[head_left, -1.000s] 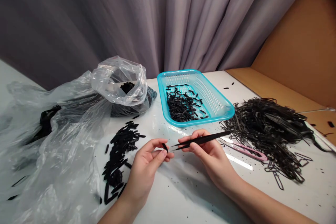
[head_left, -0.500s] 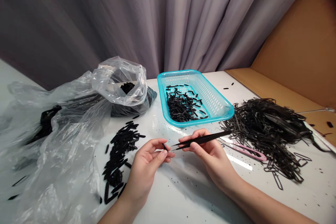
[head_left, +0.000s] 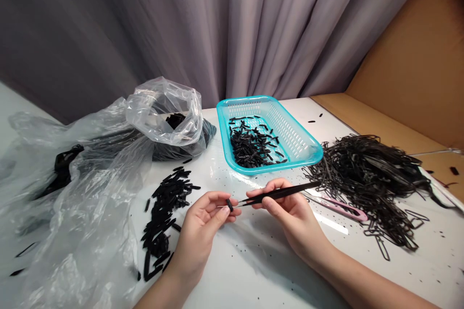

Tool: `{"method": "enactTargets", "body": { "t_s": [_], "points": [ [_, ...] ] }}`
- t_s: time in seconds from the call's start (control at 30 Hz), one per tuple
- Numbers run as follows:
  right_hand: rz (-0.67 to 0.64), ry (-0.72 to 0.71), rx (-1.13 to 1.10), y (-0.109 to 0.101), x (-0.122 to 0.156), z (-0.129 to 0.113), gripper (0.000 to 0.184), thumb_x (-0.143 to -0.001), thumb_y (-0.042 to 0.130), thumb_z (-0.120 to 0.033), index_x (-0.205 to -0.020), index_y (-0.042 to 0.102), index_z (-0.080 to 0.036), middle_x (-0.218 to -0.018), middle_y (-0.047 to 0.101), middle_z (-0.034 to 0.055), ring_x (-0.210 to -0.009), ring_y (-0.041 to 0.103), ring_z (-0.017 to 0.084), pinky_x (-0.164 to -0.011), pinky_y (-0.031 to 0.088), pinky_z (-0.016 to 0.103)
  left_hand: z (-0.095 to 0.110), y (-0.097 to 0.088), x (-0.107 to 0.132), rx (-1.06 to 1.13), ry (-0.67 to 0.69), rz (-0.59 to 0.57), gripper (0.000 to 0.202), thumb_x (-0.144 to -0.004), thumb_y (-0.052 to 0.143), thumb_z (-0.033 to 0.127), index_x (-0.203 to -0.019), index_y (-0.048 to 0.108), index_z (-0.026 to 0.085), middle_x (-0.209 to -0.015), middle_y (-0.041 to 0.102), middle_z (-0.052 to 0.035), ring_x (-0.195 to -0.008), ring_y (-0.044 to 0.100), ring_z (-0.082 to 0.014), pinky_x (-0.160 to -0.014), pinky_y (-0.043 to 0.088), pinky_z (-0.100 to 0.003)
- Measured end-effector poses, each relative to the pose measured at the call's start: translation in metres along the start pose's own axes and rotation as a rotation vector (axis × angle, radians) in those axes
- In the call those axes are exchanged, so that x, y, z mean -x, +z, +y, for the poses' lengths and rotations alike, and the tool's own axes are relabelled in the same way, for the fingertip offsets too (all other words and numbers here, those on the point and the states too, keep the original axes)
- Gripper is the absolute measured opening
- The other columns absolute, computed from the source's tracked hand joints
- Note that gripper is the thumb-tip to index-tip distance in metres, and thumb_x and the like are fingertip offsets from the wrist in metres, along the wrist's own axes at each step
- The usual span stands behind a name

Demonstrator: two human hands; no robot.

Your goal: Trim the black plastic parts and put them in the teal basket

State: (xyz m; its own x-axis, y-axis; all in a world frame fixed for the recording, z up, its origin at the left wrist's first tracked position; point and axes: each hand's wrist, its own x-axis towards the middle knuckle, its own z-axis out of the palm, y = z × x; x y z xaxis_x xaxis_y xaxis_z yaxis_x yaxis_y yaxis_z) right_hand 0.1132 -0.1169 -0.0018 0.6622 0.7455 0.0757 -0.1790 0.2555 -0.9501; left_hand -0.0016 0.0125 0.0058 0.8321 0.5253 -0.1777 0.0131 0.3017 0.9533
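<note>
Between the thumb and fingers of my left hand (head_left: 206,224) is a small black strip-like piece (head_left: 229,204), held tilted. My right hand (head_left: 286,210) grips black tweezers (head_left: 279,193) whose fine tips point left and meet the piece, or come very close to it. Whether the tips pinch it is too small to tell. Left of my left hand lies a loose pile of similar black pieces (head_left: 159,222). Beyond both hands stands a blue plastic basket (head_left: 319,154) with many such pieces heaped at its left side.
A tangled heap of thin black frames (head_left: 377,174) covers the right side, with a pink-handled cutter (head_left: 348,208) beside it. Clear plastic bags (head_left: 97,203) holding black material spread over the left. Cardboard (head_left: 409,58) stands at the right, a grey curtain (head_left: 246,29) behind.
The black piece has turned in my left fingers and shows more of its flat side. The tweezers' tips have moved slightly nearer together, at the piece. The rest looks the same.
</note>
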Motion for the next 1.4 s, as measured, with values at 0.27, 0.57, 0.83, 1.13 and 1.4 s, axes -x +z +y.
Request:
{"method": "enactTargets", "body": {
  "t_s": [0.27,0.57,0.83,1.13,1.4],
  "points": [
    [-0.052,-0.016,0.009,0.0015,0.0024,-0.0019,0.008,-0.087,0.053,-0.02,-0.091,0.046,-0.021,-0.1,0.064,0.0033,-0.088,0.062,0.013,-0.08,0.049,0.027,-0.0026,-0.0013,-0.0005,0.049,0.0,-0.013,0.016,-0.079,0.061,0.013,-0.093,0.06,0.019,-0.09,0.067,-0.0027,-0.083,0.062,-0.0135,-0.077,0.047,-0.021],
    [-0.096,-0.033,-0.001,0.0028,0.0034,-0.0026,0.007,-0.088,0.051,-0.018,-0.09,0.046,-0.023,-0.099,0.064,0.0001,-0.089,0.06,0.01,-0.081,0.048,0.023,-0.003,-0.0014,-0.0006,0.044,-0.006,-0.026,0.016,-0.079,0.061,0.012,-0.093,0.062,0.02,-0.093,0.068,-0.0024,-0.088,0.061,-0.0136,-0.08,0.047,-0.021],
    [-0.108,-0.05,0.034,0.0033,0.0027,-0.0039,0.007,-0.089,0.05,-0.017,-0.09,0.046,-0.022,-0.099,0.065,0.0009,-0.09,0.06,0.01,-0.08,0.048,0.023,-0.0048,-0.0011,-0.0023,0.044,0.005,-0.053,0.016,-0.079,0.061,0.012,-0.093,0.062,0.02,-0.092,0.068,-0.0011,-0.087,0.063,-0.0129,-0.078,0.048,-0.019],
    [-0.133,-0.028,-0.005,0.0027,0.001,-0.0022,0.007,-0.089,0.05,-0.019,-0.091,0.044,-0.021,-0.101,0.065,0.0024,-0.095,0.06,0.013,-0.082,0.048,0.026,-0.0031,-0.0013,-0.0014,0.046,-0.008,-0.056,0.017,-0.079,0.061,0.011,-0.093,0.063,0.02,-0.092,0.069,-0.0001,-0.088,0.062,-0.0116,-0.078,0.048,-0.018],
    [-0.119,0.024,-0.114,0.002,-0.0048,0.002,0.007,-0.089,0.05,-0.019,-0.089,0.043,-0.019,-0.096,0.066,0.0049,-0.092,0.063,0.016,-0.08,0.049,0.029,-0.0015,-0.0002,-0.0005,0.028,-0.023,-0.072,0.017,-0.08,0.061,0.01,-0.093,0.062,0.02,-0.092,0.068,0.0003,-0.087,0.063,-0.0117,-0.077,0.047,-0.017]
  ]
}}
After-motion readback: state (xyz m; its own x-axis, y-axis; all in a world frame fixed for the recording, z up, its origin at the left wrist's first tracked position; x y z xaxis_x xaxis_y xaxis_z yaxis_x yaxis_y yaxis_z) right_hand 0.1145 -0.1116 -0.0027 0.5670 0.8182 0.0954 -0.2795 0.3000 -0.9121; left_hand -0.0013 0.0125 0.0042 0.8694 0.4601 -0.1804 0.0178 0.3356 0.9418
